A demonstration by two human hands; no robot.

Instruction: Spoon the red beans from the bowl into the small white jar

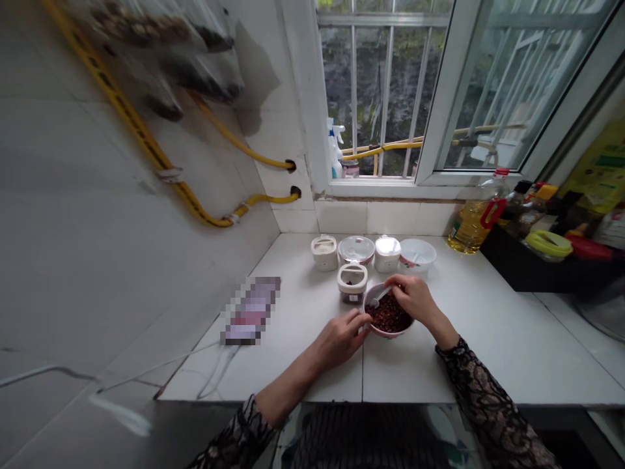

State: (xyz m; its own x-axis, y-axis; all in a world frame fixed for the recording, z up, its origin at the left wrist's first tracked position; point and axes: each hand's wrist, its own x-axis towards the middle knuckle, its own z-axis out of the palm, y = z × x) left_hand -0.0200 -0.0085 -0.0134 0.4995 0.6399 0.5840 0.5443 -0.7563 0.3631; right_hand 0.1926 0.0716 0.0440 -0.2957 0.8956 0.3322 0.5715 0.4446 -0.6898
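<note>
On the white tiled counter stands a bowl [390,335] with a patterned outside, holding many small dark red-brown pieces [390,312], whose kind I cannot make out. My left hand [344,335] pinches the bowl's left rim between thumb and fingers. A white spoon [378,299] is gripped by my right hand [410,296], its tip down in the dark pieces. Just behind the bowl, to the left, sits a small clear jar [352,284] with a cream handled lid and a little dark content.
Behind are two more lidded jars [325,253] [387,254], a covered bowl [356,249] and a white bowl [418,253]. An oil bottle [471,218] and a black box [520,264] of condiments stand right. A blurred-out flat object [251,311] with a cable lies left.
</note>
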